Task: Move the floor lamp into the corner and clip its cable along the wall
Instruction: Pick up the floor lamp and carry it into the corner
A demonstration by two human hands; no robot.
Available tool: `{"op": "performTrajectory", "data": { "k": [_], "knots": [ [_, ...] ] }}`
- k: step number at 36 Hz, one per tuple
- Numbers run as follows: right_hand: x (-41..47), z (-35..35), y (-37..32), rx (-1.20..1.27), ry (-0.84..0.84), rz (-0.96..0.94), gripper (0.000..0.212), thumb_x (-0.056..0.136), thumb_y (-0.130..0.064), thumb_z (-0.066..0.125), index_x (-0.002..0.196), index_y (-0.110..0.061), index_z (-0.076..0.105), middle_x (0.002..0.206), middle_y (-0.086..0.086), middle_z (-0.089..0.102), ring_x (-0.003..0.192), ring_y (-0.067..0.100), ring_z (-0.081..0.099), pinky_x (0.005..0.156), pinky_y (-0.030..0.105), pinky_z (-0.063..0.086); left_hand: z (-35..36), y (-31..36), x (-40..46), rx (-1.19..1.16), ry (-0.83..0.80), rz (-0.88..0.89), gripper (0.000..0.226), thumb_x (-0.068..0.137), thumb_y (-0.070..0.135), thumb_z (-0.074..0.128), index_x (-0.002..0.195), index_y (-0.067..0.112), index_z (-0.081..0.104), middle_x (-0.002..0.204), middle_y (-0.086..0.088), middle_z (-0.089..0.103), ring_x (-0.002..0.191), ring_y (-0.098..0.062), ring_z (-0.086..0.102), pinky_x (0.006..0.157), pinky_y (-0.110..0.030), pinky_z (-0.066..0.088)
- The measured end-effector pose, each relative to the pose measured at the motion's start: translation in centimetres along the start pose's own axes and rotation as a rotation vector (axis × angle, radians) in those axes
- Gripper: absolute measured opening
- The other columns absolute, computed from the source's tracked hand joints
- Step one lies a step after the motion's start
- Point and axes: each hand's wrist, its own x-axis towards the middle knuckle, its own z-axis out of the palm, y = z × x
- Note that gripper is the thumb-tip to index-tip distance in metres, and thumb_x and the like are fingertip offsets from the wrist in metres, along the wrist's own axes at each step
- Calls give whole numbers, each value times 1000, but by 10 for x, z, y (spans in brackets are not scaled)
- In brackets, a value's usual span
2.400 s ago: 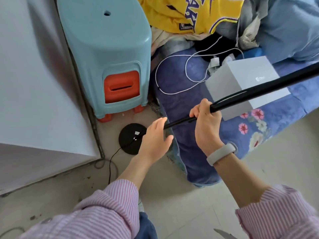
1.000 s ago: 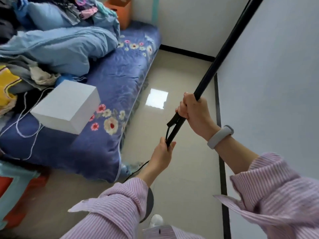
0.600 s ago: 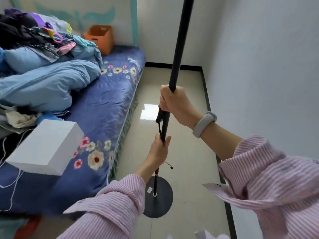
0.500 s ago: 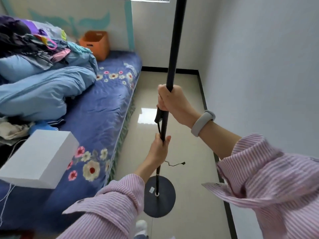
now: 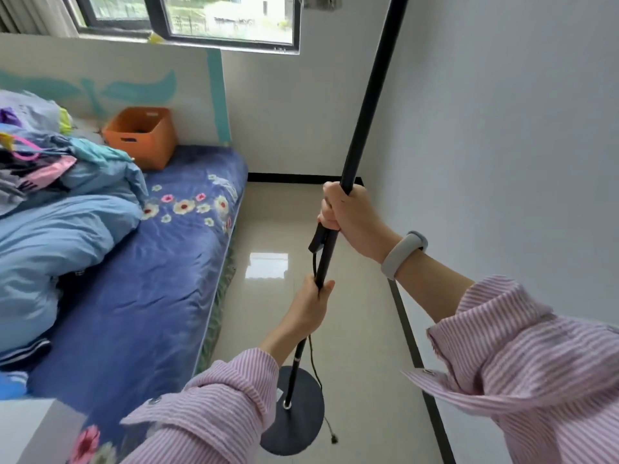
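Floor lamp [image 5: 360, 128] upright, carried in the aisle between bed [image 5: 160, 262] and right-hand wall [image 5: 502, 145]. Left hand [image 5: 310, 304] closed round the lower pole; right hand [image 5: 348, 217] closed round the pole higher up, just above the inline switch [image 5: 319, 237]. Round base [image 5: 298, 420] low over the floor tiles; contact w/ floor cannot be confirmed. Target corner [image 5: 360, 178] ahead, well apart from base. Cable [image 5: 315, 360] hangs loose beside pole, drops past base edge, plug end [image 5: 334, 439] dangling near floor.

Risks (judgement):
- Loose cable/plug could drag, snag under base or be stepped on; cause: cable not gathered in either hand.
- Base looks heavy vs. slim pole; grip is mid-pole, so lamp may swing and knock the wall or bed edge.
- Upper pole leans toward wall; head could scrape it or strike the open window [image 5: 231, 21].

Not visible / unclear:
- Lamp head cut off at top of frame.
- Cable clips: none seen.
- Wall socket: not seen.
- Feet hidden; white box [image 5: 30, 430] at lower left only partly in frame.
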Motion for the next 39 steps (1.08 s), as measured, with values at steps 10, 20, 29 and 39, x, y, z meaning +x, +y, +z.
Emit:
{"op": "performTrajectory", "data": {
  "k": [10, 20, 29, 39],
  "knots": [
    [178, -51, 13, 62, 25, -13, 42, 86, -1, 31, 49, -20, 23, 33, -12, 27, 33, 8, 23, 41, 18, 29, -23, 6, 184, 81, 52, 25, 18, 97, 28, 41, 81, 20, 39, 60, 3, 40, 48, -11, 33, 35, -10, 31],
    [367, -94, 13, 109, -21, -13, 41, 85, 1, 31, 52, -21, 22, 33, -11, 24, 34, 8, 20, 45, 24, 20, -50, 28, 368, 119, 102, -12, 22, 97, 27, 41, 90, 7, 39, 60, 2, 40, 48, -13, 33, 45, -25, 28],
    [538, -118, 21, 50, -26, -19, 40, 84, -2, 33, 50, -20, 23, 32, -12, 27, 34, 9, 23, 51, 28, 26, -82, 28, 540, 89, 91, 2, 24, 97, 30, 40, 76, 22, 34, 60, 4, 38, 47, -10, 31, 37, -13, 29],
    [745, -148, 41, -16, 53, -6, 42, 85, -5, 34, 48, -20, 22, 33, -12, 26, 36, 10, 23, 53, 29, 27, -120, 17, 751, 4, -46, 12, 24, 96, 34, 39, 75, 24, 34, 62, 6, 40, 44, -5, 30, 36, -11, 28]
  ]
}}
